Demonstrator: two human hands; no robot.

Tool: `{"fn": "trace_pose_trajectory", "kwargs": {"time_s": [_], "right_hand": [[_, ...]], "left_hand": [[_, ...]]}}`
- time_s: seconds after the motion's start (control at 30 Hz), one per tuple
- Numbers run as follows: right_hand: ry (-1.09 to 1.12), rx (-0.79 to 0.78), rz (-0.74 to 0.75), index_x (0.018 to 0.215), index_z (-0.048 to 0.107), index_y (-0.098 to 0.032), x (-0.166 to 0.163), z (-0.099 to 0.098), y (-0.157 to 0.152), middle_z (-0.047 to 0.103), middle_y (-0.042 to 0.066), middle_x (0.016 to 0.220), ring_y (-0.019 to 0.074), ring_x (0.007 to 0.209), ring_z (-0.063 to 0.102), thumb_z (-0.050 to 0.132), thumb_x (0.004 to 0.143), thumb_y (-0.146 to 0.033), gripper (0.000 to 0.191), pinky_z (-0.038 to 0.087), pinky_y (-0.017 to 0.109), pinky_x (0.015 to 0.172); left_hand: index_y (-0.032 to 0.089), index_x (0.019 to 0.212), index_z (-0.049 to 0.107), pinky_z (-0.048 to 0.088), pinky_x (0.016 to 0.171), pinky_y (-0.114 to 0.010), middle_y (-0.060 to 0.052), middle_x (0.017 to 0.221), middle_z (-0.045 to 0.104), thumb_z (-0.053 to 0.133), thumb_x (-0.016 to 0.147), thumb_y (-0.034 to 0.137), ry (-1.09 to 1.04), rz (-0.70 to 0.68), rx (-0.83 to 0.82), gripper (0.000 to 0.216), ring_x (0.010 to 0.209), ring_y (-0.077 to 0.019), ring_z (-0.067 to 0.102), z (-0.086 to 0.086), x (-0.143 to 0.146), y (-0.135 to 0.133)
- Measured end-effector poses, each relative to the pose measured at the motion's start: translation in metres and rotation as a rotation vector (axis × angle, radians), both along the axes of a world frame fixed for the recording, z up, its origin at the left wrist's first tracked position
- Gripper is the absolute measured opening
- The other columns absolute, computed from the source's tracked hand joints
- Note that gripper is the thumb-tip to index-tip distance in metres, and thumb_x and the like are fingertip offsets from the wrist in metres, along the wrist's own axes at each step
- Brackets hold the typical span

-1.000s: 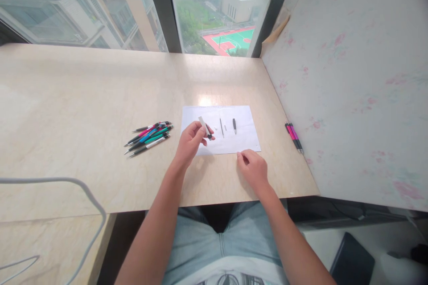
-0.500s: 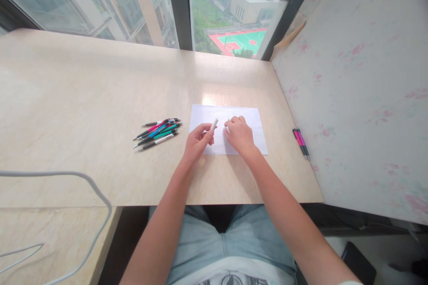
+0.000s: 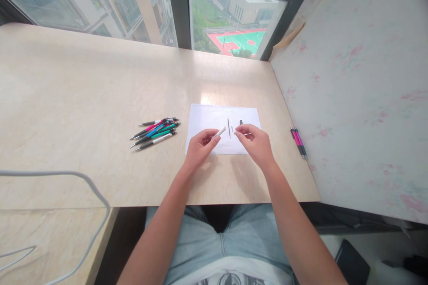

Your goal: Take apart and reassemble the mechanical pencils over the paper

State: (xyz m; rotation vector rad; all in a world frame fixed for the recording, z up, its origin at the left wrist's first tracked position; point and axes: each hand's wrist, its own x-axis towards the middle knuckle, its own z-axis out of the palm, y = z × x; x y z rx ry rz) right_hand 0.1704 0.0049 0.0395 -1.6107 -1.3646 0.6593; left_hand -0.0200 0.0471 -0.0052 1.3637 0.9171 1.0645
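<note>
My left hand (image 3: 199,146) sits just below the middle of the frame, over the lower left corner of the white paper sheet (image 3: 207,118). Its thumb and fingers are closed around a short white pen barrel (image 3: 220,132), which sticks out of the grip and slants up to the right, above the paper. My right hand (image 3: 257,143) is just right of centre, near the sheet's lower right corner. Its thumb and forefinger are pinched together and point left at the barrel's free end, a small gap away. I cannot tell whether anything tiny sits in that pinch.

Between and just above my hands, a thin dark refill (image 3: 228,125) lies on the paper pointing up the frame, with a small black piece (image 3: 240,122) to its right. Left of the sheet, a loose bunch of pens (image 3: 155,130) in pink, blue, green and white rests on the beige table (image 3: 100,80). Two pink pens (image 3: 298,141) lie side by side near the table's right edge. A grey cable (image 3: 87,181) curves across the lower left of the frame.
</note>
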Motion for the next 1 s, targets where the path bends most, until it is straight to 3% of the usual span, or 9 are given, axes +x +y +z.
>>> {"fn": "trace_pose_trajectory", "kwargs": {"time_s": [0.2,0.47,0.67,0.83,1.0], "right_hand": [[0.082,-0.041,-0.001,0.093,0.076,-0.022,0.003,0.012,-0.022,0.077,0.006,0.095,0.0207,0.086,0.071,0.066,0.085,-0.036,0.019,0.057,0.035,0.08],[0.044,-0.004,-0.011,0.09,0.075,-0.022,0.002,0.012,-0.023,0.077,0.005,0.09,0.02,0.082,0.071,0.067,0.085,-0.036,0.017,0.056,0.034,0.079],[-0.237,0.057,-0.024,0.093,0.073,-0.019,0.011,-0.007,-0.018,0.076,0.005,0.09,0.0185,0.077,0.067,0.059,0.089,-0.024,0.016,0.053,0.033,0.075],[-0.453,-0.037,0.086,0.096,0.072,-0.018,0.004,-0.028,-0.016,0.073,0.007,0.095,0.0188,0.08,0.065,0.056,0.09,-0.019,0.017,0.05,0.034,0.08],[-0.616,-0.141,0.204,0.11,0.069,-0.017,-0.024,-0.028,-0.001,0.069,0.01,0.103,0.0201,0.091,0.065,0.055,0.093,-0.017,0.022,0.049,0.031,0.083]], "left_hand": [[0.023,0.099,0.075,0.05,0.07,-0.03,-0.006,0.098,0.076,0.072,0.083,0.035,0.182,-0.023,0.14,0.021,0.084,-0.0185,0.066,0.002,0.003,-0.009],[0.023,0.099,0.073,0.051,0.074,-0.031,-0.005,0.097,0.075,0.069,0.084,0.033,0.262,-0.043,0.226,0.018,0.084,-0.0182,0.067,0.001,0.004,-0.011],[0.022,0.098,0.073,0.051,0.072,-0.03,-0.005,0.098,0.075,0.067,0.084,0.03,0.301,0.036,0.211,0.017,0.085,-0.0189,0.067,-0.001,0.001,-0.007],[0.022,0.101,0.073,0.051,0.074,-0.031,-0.005,0.1,0.076,0.067,0.085,0.032,0.299,0.086,0.184,0.02,0.087,-0.0192,0.067,-0.001,-0.001,-0.005],[0.021,0.101,0.073,0.051,0.073,-0.031,-0.006,0.098,0.075,0.068,0.084,0.036,0.281,0.157,0.141,0.022,0.085,-0.0191,0.067,-0.004,0.0,-0.004]]}}
